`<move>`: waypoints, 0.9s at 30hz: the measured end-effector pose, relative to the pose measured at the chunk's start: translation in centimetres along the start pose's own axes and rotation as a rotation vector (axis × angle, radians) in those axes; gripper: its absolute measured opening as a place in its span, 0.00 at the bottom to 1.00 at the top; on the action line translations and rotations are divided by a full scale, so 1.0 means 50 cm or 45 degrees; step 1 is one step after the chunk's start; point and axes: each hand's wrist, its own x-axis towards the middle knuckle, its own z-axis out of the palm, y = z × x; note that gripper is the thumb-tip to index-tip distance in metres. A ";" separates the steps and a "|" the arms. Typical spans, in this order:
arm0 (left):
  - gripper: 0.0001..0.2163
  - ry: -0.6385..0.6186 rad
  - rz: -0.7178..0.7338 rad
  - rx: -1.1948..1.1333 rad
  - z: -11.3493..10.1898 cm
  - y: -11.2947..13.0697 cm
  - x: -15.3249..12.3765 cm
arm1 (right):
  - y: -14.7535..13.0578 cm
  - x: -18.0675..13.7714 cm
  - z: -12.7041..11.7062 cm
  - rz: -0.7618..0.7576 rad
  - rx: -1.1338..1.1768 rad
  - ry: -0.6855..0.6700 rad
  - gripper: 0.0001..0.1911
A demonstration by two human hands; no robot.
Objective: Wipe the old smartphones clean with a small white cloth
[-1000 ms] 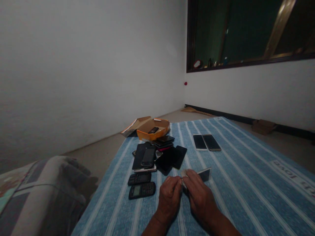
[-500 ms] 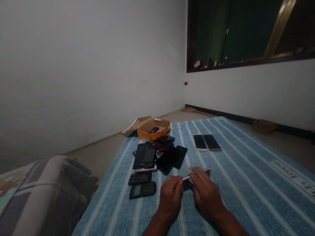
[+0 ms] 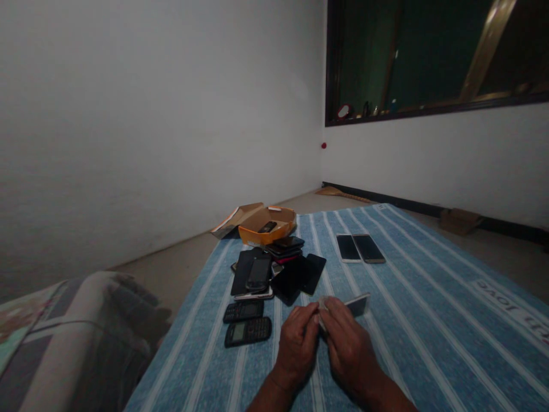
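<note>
A white-edged smartphone (image 3: 358, 305) is held tilted above the blue striped cloth, its dark face partly showing at the right. My left hand (image 3: 298, 337) is closed on the phone's left end. My right hand (image 3: 345, 340) is closed around the phone's edge with a small pale wipe (image 3: 322, 308), perhaps tissue or cloth, under its fingers. The two hands nearly touch, and they hide most of the phone. Left of my left hand lie two black keypad phones, the nearer one (image 3: 247, 332) with a greyish screen and the other (image 3: 243, 311) just behind it.
A loose pile of dark phones (image 3: 291, 280) lies ahead of my left hand. Behind it stands an opened orange box (image 3: 268, 234) with a phone inside. Two smartphones (image 3: 359, 248) lie side by side farther back. Folded bedding (image 3: 81, 337) is at the left.
My right hand has slid left along the phone with the wipe, up close to my left hand. More of the phone's right end shows now. My left hand has barely moved.
</note>
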 end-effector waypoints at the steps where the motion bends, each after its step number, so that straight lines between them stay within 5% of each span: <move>1: 0.14 -0.001 -0.025 -0.025 0.001 -0.005 -0.003 | -0.007 0.002 0.001 -0.002 0.015 0.008 0.21; 6: 0.19 -0.048 -0.081 -0.081 0.004 -0.025 -0.010 | -0.013 0.006 0.002 0.018 0.101 0.017 0.21; 11: 0.16 -0.109 -0.010 -0.177 -0.003 -0.013 0.000 | -0.008 0.002 0.001 0.019 0.119 0.003 0.22; 27: 0.11 -0.060 -0.249 -0.278 -0.006 0.011 0.013 | -0.002 0.003 -0.015 0.035 0.155 -0.116 0.23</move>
